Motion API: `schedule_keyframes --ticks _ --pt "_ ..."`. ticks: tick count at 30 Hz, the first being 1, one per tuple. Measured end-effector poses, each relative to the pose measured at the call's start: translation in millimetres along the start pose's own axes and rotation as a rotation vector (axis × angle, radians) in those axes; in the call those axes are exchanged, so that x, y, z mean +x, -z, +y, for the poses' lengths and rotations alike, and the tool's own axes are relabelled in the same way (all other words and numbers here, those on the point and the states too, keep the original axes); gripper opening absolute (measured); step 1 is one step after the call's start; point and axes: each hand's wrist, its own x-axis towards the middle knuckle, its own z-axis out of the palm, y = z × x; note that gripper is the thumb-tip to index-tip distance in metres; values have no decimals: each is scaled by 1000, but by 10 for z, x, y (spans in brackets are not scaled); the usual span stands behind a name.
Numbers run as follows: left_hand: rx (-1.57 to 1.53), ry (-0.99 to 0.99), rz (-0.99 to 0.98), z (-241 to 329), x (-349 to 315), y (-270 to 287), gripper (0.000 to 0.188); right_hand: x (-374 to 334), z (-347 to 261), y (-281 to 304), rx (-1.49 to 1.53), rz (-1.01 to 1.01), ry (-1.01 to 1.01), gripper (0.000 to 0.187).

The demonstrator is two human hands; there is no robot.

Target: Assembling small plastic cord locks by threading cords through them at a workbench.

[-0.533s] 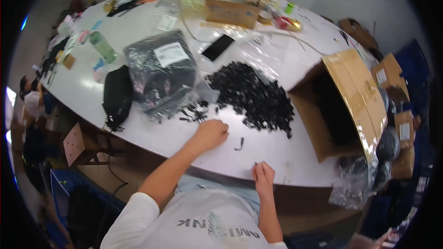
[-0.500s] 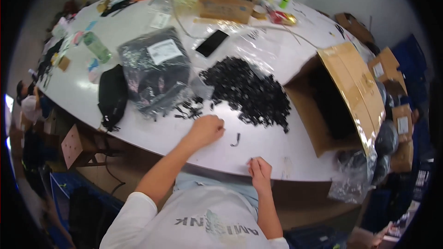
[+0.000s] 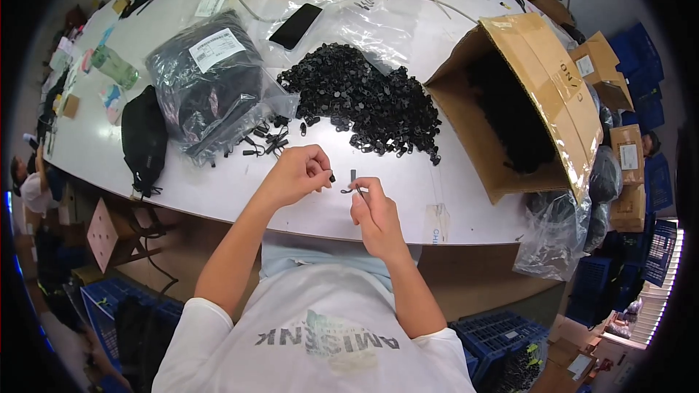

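My left hand [image 3: 297, 176] is over the near part of the table, thumb and fingers pinched on a small black piece [image 3: 332, 178]. Just to its right my right hand [image 3: 376, 212] is closed, a thin dark cord [image 3: 359, 191] showing at its fingertips. Between the hands a black tab with a curved cord [image 3: 353, 175] lies on the table. A wide pile of small black plastic pieces [image 3: 364, 94] spreads beyond them. To the left of the pile are several black looped cord pulls [image 3: 275, 140], beside a clear plastic bag of dark goods [image 3: 207, 80].
An open cardboard box [image 3: 539, 73] lies on its side at the right, a crumpled clear bag [image 3: 550, 236] below it. A black pouch [image 3: 144, 135] and a green bottle [image 3: 114, 65] are at the left. A phone [image 3: 295, 26] lies behind the pile on the white table [image 3: 466, 211].
My right hand has risen from the table's near edge toward my left hand, and a thin cord now shows at its fingertips. The view has shifted, so the tabletop sits higher.
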Motion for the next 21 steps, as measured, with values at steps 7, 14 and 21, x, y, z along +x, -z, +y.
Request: schedule_keyframes --ticks 7,14,21 --pt "1 63 -62 106 -27 -61 11 70 0 -19 -473 36 89 11" --pt "199 -107 -3 115 -63 -146 11 38 -37 -63 -818 144 226 12" --pt "371 -269 10 4 -95 -283 9 18 -10 -93 -1023 19 228 8"
